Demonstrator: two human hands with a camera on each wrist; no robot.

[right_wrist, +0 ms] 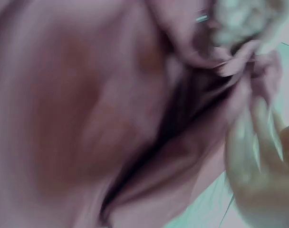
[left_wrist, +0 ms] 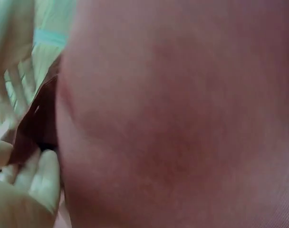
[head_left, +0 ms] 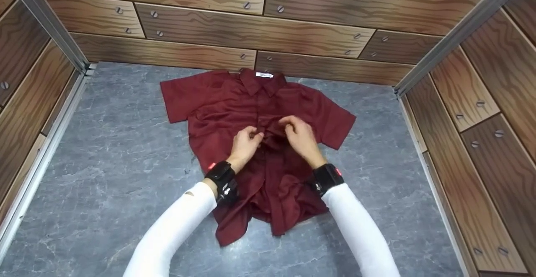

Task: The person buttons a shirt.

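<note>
A dark red short-sleeved button-up shirt (head_left: pixel 226 113) lies front up, its collar away from me and its lower front loosely rumpled. My left hand (head_left: pixel 246 146) pinches the shirt's front edge near the middle; in the left wrist view, cloth runs between the thumb and fingers (left_wrist: pixel 43 183) of that hand. Just to the right, my right hand (head_left: pixel 300 138) is over the other side of the front, beside a raised fold. Blurred in the right wrist view, its fingers (right_wrist: pixel 242 147) look fairly straight, with fingertips right at the bunched cloth.
The shirt lies on a grey marbled surface (head_left: pixel 121 151). Wood-patterned panels (head_left: pixel 201 25) stand at the back and both sides, with metal rails (head_left: pixel 54 29) at the corners. A white label (head_left: pixel 264 75) shows inside the collar. Black straps (head_left: pixel 328 178) circle both wrists.
</note>
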